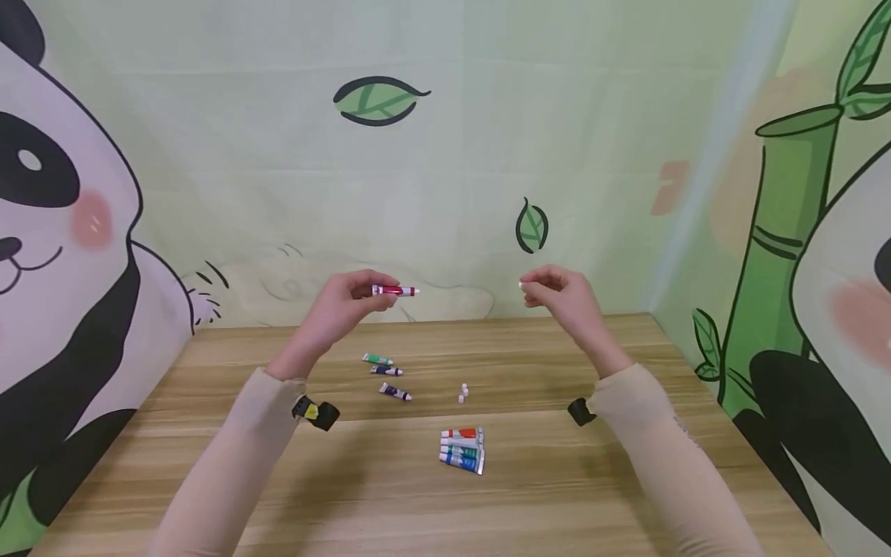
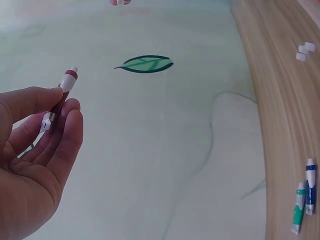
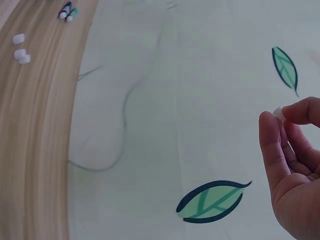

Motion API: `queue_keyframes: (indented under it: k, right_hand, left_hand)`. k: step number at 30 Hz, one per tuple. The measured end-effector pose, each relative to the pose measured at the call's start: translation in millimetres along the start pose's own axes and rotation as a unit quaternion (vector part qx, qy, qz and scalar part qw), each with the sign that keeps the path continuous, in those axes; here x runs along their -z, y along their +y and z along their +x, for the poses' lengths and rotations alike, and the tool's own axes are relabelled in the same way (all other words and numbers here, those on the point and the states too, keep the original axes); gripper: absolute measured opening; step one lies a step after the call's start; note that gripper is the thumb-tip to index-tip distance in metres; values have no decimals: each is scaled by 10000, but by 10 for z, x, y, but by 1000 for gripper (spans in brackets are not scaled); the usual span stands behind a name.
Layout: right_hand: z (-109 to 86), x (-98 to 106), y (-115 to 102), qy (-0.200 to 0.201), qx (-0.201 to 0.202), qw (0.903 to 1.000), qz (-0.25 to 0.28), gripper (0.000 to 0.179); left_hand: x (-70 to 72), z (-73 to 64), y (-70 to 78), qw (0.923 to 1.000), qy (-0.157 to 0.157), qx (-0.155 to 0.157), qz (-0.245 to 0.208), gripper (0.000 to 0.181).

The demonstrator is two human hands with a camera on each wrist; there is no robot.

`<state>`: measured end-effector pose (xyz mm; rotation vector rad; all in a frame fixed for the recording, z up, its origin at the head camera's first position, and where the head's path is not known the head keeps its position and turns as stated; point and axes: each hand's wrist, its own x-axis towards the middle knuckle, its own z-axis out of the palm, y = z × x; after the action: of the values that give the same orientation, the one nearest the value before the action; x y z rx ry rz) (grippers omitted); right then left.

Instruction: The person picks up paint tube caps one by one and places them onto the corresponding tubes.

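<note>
My left hand (image 1: 358, 298) holds a red paint tube (image 1: 395, 291) between thumb and fingers, raised above the table's far edge. In the left wrist view the tube (image 2: 62, 97) tilts with its bare white nozzle upward. Across from it, my right hand (image 1: 560, 294) pinches a small white cap (image 3: 278, 114) between thumb and fingertips. The two hands are well apart. Below the left hand lie a green tube (image 1: 377, 359) and two dark blue tubes, one (image 1: 386, 371) beside the green and one (image 1: 395, 392) nearer.
Three white caps (image 1: 463, 393) lie mid-table. Nearer the front, several capped tubes (image 1: 462, 450) lie side by side in a row. The wooden table (image 1: 529, 480) meets a printed cloth backdrop (image 1: 459, 193) at the back, with cloth walls at both sides.
</note>
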<state>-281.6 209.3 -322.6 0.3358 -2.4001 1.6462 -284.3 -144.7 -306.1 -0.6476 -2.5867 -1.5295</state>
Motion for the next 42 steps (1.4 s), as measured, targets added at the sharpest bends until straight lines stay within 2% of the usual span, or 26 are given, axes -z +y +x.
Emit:
queue_keyframes:
  k: [7,14,31,42]
  right_hand:
    - [-74,-49,-170,-67,155,9996,214,29]
    - [-135,-160,-271,-81,430,9985,323,28]
    - [-189,-419,-437,-244,819,9941,673,26]
    - [-213,-536,-532,-356,1014,9912,772,23]
  left_hand:
    - [-9,-11,101,9999,100,-40,-123,26]
    - [-81,-20,206,9993,165,-152,-310,26]
    - [-240,-62,336,9966,188,-417,-686,25]
    - [-333,-58,396,9950,176,-629,-752,25]
